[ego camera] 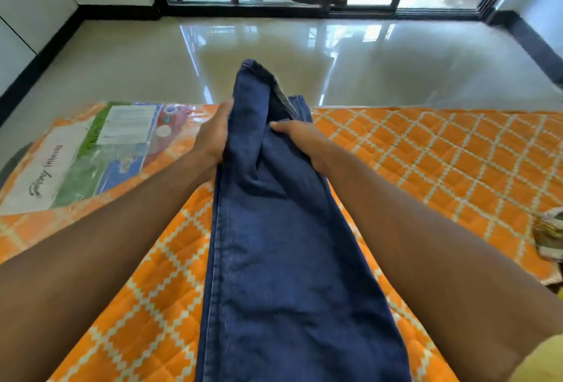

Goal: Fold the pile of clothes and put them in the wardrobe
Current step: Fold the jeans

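Note:
A pair of dark blue jeans [274,259] stretches from the bottom of the view up over the orange patterned mattress [441,168], its far end raised above the mattress edge. My left hand [214,135] grips the left side of that raised end. My right hand [297,138] grips the right side, thumb on top of the denim. Both forearms run along either side of the jeans. My fingers under the cloth are hidden.
A clear plastic wrapper with printed labels [91,156] covers the mattress's left end. A crumpled greenish garment [550,238] lies at the right edge. Glossy floor tiles [304,55] reach a glass sliding door [304,0] with dark curtains. White cabinet panels [27,10] stand at left.

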